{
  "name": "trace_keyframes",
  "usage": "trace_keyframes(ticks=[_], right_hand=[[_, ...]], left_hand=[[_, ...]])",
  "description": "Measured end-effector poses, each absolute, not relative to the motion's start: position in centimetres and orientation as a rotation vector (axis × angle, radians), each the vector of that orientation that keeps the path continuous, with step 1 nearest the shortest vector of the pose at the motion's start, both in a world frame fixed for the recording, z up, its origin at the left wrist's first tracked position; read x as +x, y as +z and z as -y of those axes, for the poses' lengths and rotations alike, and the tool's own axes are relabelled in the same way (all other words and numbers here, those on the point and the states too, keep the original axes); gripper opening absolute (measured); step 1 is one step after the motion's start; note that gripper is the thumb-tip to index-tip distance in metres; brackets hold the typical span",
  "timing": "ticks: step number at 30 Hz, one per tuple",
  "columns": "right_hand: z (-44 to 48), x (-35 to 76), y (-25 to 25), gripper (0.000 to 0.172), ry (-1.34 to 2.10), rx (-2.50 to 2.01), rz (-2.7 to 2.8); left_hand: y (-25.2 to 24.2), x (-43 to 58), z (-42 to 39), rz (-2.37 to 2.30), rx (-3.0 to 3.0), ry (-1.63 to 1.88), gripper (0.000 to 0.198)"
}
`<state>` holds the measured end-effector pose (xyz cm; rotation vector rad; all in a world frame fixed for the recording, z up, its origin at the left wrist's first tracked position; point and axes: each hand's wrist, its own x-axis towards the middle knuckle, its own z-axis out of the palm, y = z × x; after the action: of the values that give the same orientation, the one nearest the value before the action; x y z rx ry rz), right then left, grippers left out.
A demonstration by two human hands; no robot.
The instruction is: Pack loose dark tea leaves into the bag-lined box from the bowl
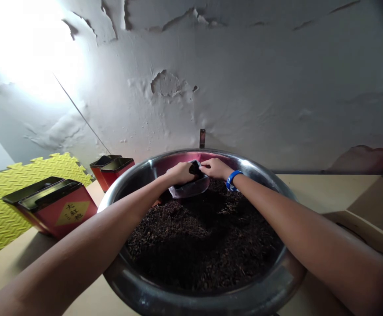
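Observation:
A large steel basin fills the middle, holding dark loose tea leaves. Near its far side, a clear plastic bag with dark contents sits at the tea's surface, its mouth facing up. My left hand is curled over the bag's left edge, its fingertips partly hidden at the opening. At the opposite edge my right hand pinches the plastic between thumb and fingers. A blue wristband circles my right wrist. Something reddish shows just below my left hand, mostly hidden.
Red tins with a yellow label stand left of the basin; smaller red tins are behind them. Yellow foam matting lies beyond the table. An open cardboard box is at right. A peeling wall rises behind.

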<state>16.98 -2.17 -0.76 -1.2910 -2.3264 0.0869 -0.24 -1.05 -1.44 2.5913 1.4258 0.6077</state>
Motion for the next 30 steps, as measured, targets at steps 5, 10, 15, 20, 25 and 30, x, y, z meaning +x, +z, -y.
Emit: trace_keyframes(ticks=[5,10,15,20,25,30], right_hand=[[2.1,17.0,-0.8,0.028,0.068,-1.283,2.326],[2.1,17.0,-0.8,0.028,0.072,-1.264,2.326],[2.3,17.0,-0.8,0.028,0.075,-1.257,2.329],[2.2,17.0,-0.8,0.029,0.093,-1.254,2.331],[2.2,17.0,-0.7,0.029,0.078,-1.257,2.34],[2.2,17.0,-0.7,0.03,0.076,-1.329,2.324]], left_hand=[[-1.6,-0.3,1.0,-1.455,2.585,0.541,0.029],[-1.5,-0.3,0.8,-1.434,2.629,0.527,0.027],[-1.5,-0.2,0.8,-1.469,2.661,0.526,0.025],[-1.4,-0.1,1.2,-1.533,2.66,0.486,0.027],[-1.2,0.1,1.9,-1.568,2.663,0.462,0.027],[-1.0,0.2,2.2,-1.573,2.695,0.491,0.03]])
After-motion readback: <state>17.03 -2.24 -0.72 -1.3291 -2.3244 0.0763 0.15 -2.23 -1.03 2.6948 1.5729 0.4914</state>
